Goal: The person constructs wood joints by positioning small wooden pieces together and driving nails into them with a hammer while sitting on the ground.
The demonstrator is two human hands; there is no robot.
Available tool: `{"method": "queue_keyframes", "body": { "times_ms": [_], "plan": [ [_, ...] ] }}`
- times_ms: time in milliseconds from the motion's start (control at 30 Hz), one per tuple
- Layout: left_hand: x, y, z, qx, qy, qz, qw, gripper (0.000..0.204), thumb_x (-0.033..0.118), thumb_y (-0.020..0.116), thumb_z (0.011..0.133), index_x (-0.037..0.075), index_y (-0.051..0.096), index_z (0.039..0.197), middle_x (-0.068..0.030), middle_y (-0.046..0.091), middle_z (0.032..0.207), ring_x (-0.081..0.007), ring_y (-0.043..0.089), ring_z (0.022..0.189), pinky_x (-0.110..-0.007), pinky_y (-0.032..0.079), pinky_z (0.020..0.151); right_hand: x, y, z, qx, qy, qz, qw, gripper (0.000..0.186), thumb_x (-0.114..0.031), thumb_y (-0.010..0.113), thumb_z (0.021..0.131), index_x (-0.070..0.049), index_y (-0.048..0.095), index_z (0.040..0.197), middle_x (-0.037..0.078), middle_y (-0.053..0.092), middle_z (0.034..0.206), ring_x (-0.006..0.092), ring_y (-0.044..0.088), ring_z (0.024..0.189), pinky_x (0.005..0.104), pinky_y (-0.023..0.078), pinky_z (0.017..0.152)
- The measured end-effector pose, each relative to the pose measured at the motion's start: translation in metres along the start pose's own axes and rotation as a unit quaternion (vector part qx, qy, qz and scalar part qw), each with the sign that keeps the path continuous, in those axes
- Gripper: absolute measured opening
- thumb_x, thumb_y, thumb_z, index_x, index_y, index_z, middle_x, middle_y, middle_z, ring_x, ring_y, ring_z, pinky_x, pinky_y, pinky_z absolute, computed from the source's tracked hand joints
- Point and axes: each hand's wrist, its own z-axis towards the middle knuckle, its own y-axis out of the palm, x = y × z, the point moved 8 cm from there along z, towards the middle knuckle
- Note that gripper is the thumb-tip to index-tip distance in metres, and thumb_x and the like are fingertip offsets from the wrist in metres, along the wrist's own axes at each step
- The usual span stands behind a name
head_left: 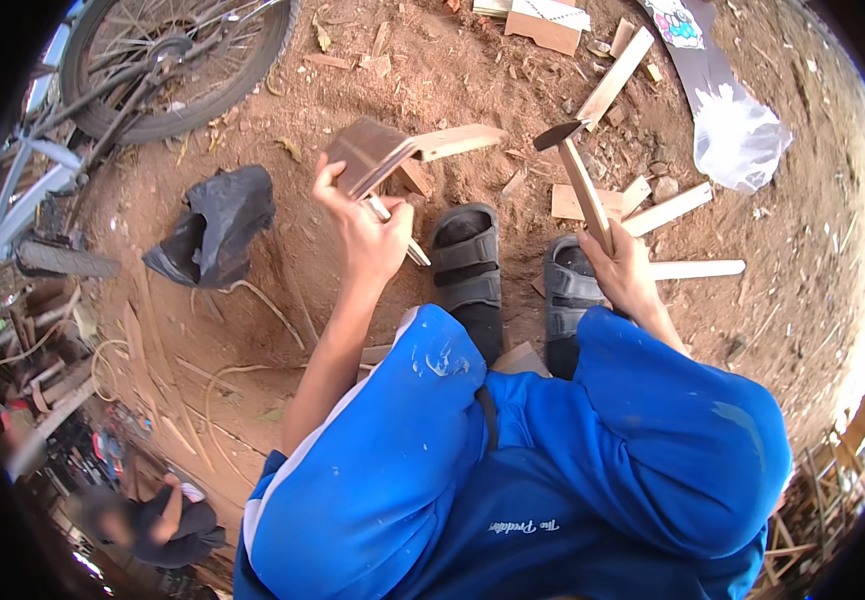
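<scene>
My left hand (373,240) is closed around a small wooden assembly (365,152), which has a brown board and pale strips. One strip points out to the right and another hangs below the fingers. It is raised above the dirt, left of my sandalled feet. In my right hand (621,272), a hammer (585,185) is gripped by its wooden handle. Its dark head is up and turned toward the left. The hammer and the wooden assembly are apart. A pale wood strip (701,269) shows beside my right hand, partly hidden by it.
More wood strips (669,210) and offcuts lie right of my feet. A bicycle wheel (168,60) is at the upper left, above a black plastic bag (223,225). A clear plastic bag (738,140) lies far right. Another person (168,515) sits at the lower left.
</scene>
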Motion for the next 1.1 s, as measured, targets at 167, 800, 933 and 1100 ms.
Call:
{"method": "queue_keyframes", "body": {
  "times_ms": [167,800,933,1100],
  "plan": [
    [-0.029,-0.023,0.031,0.026,-0.319,-0.168,0.933,0.04,0.007,0.058,0.091,0.005,0.034,0.123,-0.0119,0.05,0.099,-0.0176,0.061,0.063,-0.032,0.057,0.051,-0.02,0.005,-0.009,-0.011,-0.096,-0.023,0.995,0.028,-0.023,0.068,0.098,0.004,0.063,0.095,0.018,0.065,0.069,0.0282,0.066,0.064,0.0421,0.05,0.063],
    [-0.038,0.062,0.083,-0.147,-0.472,-0.262,0.829,0.026,0.014,0.076,0.088,0.012,0.05,0.095,0.0041,0.051,0.076,-0.0043,0.05,0.056,-0.013,0.046,0.042,0.002,-0.01,0.0,0.034,0.011,0.006,0.999,0.043,-0.04,0.065,0.101,0.002,0.061,0.09,0.018,0.064,0.074,0.0306,0.065,0.069,0.0449,0.049,0.066],
    [-0.045,0.07,0.075,-0.157,-0.409,-0.237,0.867,0.041,0.028,0.073,0.091,0.01,0.056,0.124,-0.0072,0.059,0.098,-0.0083,0.063,0.072,-0.018,0.05,0.05,0.012,-0.001,0.0,0.014,0.038,0.054,0.998,0.045,-0.042,0.061,0.104,0.001,0.062,0.092,0.016,0.064,0.071,0.0293,0.065,0.067,0.0448,0.049,0.066],
    [-0.017,0.045,0.097,-0.181,-0.247,0.059,0.95,0.055,0.044,0.057,0.098,0.008,0.057,0.14,-0.0156,0.067,0.122,-0.0165,0.07,0.093,-0.034,0.057,0.071,-0.003,0.004,0.004,0.002,-0.013,0.019,1.0,0.043,-0.04,0.057,0.106,0.002,0.061,0.096,0.018,0.065,0.072,0.0317,0.066,0.068,0.0451,0.05,0.065]
  ]
}}
